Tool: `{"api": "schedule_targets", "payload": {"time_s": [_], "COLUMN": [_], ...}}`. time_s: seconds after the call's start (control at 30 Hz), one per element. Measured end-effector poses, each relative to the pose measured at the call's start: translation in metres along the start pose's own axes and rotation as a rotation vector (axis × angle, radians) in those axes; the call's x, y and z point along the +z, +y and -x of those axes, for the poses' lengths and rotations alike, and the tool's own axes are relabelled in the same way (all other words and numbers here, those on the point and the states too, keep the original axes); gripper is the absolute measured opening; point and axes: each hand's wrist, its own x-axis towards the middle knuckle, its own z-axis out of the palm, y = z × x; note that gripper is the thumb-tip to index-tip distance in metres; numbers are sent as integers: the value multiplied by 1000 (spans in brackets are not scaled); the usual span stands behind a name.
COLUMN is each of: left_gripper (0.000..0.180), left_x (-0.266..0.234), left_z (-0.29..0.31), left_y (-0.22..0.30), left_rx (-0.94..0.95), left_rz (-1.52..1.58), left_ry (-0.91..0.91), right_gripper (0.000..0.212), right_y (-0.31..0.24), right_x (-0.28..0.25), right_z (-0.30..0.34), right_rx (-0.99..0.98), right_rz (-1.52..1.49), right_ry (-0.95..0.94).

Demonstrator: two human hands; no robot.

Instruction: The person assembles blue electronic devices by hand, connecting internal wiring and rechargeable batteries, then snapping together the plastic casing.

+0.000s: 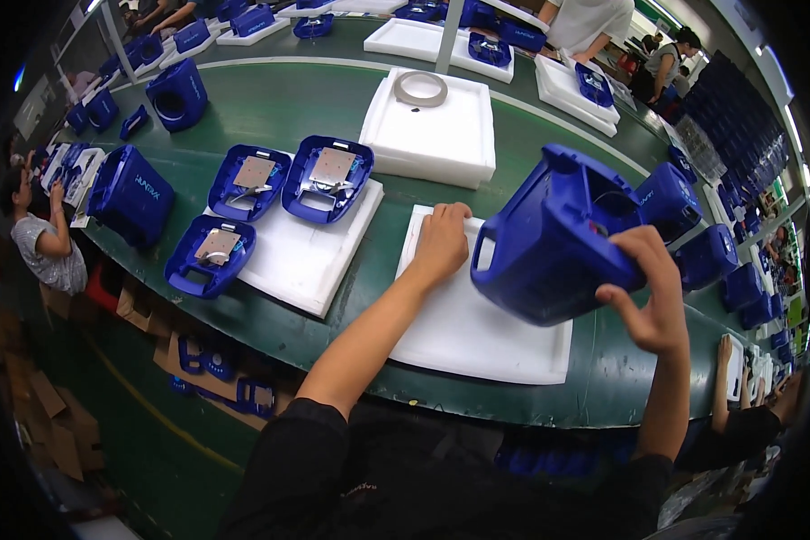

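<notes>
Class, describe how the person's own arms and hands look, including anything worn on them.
The left hand and right hand are ungloved, with no watch or bracelet visible. The forearms are bare. The left sleeve and right sleeve are short, plain and black.

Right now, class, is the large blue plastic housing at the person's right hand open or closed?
Open: the large blue plastic housing shows a dark hollow inside its rim, beyond the right hand.
</notes>
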Motion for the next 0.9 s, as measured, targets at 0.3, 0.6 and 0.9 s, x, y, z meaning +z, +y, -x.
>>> {"api": "schedule_targets", "payload": {"time_s": [0.3, 0.6, 0.9], "left_gripper": [36, 15, 16], "left_x": [-5, -46, -191], "left_z": [-13, -14, 38], "left_y": [-15, 18, -57], "left_rx": [-322, -408, 23], "left_rz": [648, 591, -454], "left_ry": [-6, 81, 359], "right_gripper": [53, 48, 47], "right_y": [-2, 4, 7], "right_x": [41, 53, 64], "right_z": [30, 28, 31], "right_rx": [-111, -164, -194], "right_rz": [-63, -59, -74], "right_ry": [-147, -116, -26]}}
